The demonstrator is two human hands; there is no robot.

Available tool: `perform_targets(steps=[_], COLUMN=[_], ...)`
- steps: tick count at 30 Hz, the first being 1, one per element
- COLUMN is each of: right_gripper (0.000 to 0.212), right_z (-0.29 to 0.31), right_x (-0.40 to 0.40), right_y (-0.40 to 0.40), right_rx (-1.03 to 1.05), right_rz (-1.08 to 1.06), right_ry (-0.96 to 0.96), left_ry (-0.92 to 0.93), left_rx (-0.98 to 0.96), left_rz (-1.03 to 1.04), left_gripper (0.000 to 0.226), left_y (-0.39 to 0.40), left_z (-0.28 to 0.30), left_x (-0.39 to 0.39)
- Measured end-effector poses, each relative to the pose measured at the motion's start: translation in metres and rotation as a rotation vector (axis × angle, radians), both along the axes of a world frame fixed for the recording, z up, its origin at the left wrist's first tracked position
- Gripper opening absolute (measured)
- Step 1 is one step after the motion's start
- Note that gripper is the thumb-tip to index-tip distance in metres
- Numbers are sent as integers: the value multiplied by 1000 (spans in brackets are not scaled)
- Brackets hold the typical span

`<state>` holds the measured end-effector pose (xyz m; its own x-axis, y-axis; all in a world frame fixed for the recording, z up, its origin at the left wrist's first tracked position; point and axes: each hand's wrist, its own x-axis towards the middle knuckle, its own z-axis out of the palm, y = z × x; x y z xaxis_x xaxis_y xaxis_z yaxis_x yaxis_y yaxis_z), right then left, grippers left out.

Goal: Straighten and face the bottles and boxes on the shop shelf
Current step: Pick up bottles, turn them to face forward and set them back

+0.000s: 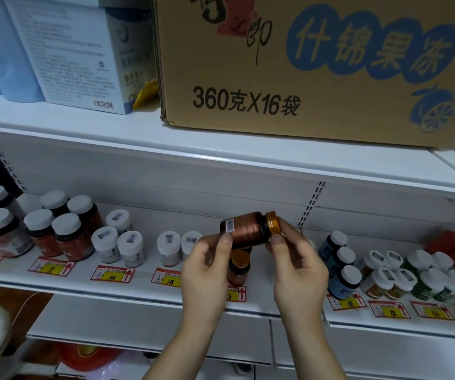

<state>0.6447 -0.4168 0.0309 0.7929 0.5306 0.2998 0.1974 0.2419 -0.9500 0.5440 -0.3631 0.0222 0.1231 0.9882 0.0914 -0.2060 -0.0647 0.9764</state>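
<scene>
Both hands — left hand (203, 266), right hand (297, 266) — pinch copper bottle (245, 229) sideways above white shelf (144, 293); cardboard carton (317, 67) overhead.

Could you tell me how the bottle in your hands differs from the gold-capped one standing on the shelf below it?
The held bottle lies on its side, cap pointing right, gripped by the left hand and right hand; the shelf bottle stands upright, untouched. The held bottle shows its barcode and copper label in full; the shelf bottle is partly hidden behind the hands. Both have gold caps and brown bodies.
</scene>
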Motion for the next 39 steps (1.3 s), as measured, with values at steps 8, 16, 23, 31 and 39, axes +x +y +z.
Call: perform_targets(steps=[8, 16, 23, 31, 39], right_gripper=[29, 20, 29, 27, 23], right_z=[3, 1, 3, 2, -3], right_x=[-1, -1, -2, -1, -1], right_y=[1, 9, 8, 10, 11], right_rx=[11, 2, -15, -34, -50], right_rz=[12, -14, 26, 21, 24], right_ry=[1, 18, -32, -16, -15], left_ry=[-62, -108, -12, -25, 55], left_rx=[-10, -47, 8, 25, -19], left_rz=[-26, -11, 25, 26, 32], left_gripper=[20, 16, 10, 8, 13], left_y=[1, 6, 10, 11, 12], left_z=[-2, -1, -3, -4, -4], left_x=[1, 0, -2, -1, -3])
